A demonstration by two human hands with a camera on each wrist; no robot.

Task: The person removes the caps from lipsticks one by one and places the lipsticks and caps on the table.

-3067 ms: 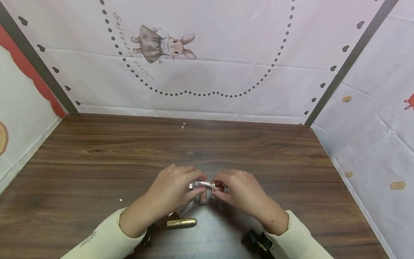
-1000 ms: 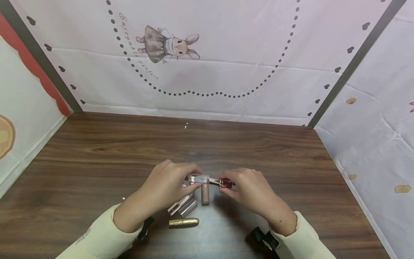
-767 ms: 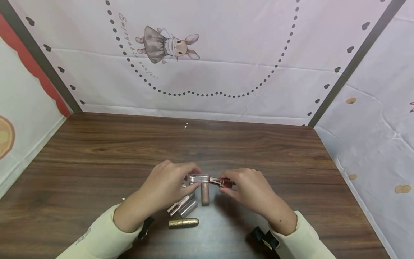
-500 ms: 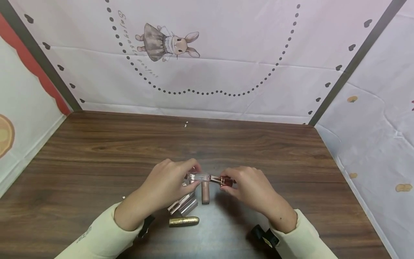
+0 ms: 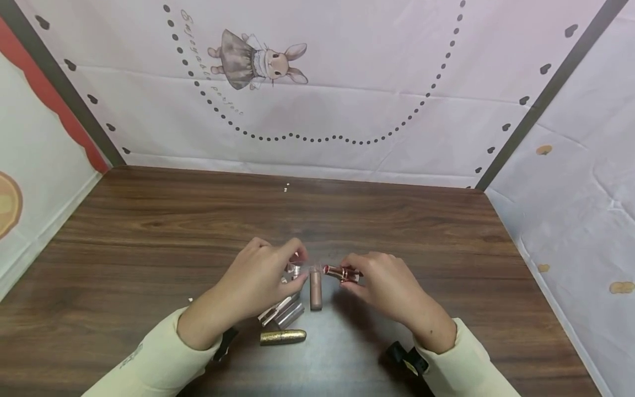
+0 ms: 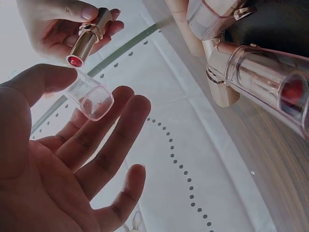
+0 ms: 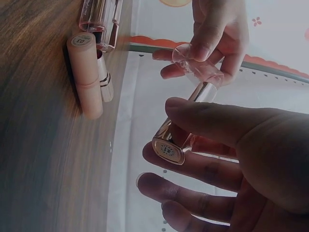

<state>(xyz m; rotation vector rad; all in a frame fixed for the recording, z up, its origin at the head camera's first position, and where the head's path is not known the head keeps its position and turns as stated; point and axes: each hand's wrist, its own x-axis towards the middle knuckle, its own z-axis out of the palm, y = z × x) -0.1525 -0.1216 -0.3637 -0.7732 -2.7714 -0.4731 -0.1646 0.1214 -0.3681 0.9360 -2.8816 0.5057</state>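
Observation:
My left hand (image 5: 253,284) pinches a clear lipstick cap (image 6: 91,99) between thumb and fingers. My right hand (image 5: 387,289) holds a shiny rose-gold lipstick tube (image 5: 342,273) by its base, with a round label (image 7: 169,151) on the bottom. Red shows at the tube's tip (image 6: 75,61), which faces the cap's end; in the head view a small gap parts them. Beneath, a matte pinkish lipstick (image 5: 316,292) stands or lies on the table; the right wrist view shows "03" on its end.
On the brown table (image 5: 149,231), a gold glittery tube (image 5: 283,337) lies nearest me. Clear-cased lipsticks (image 5: 289,315) lie by my left hand. Small white bits (image 5: 286,187) dot the far side. Printed cloth walls (image 5: 347,66) stand behind and at both sides.
The cap and the lipstick tube, joined 3.1 s ago, have been drawn out along their length and are now apart. My right hand has shifted slightly right.

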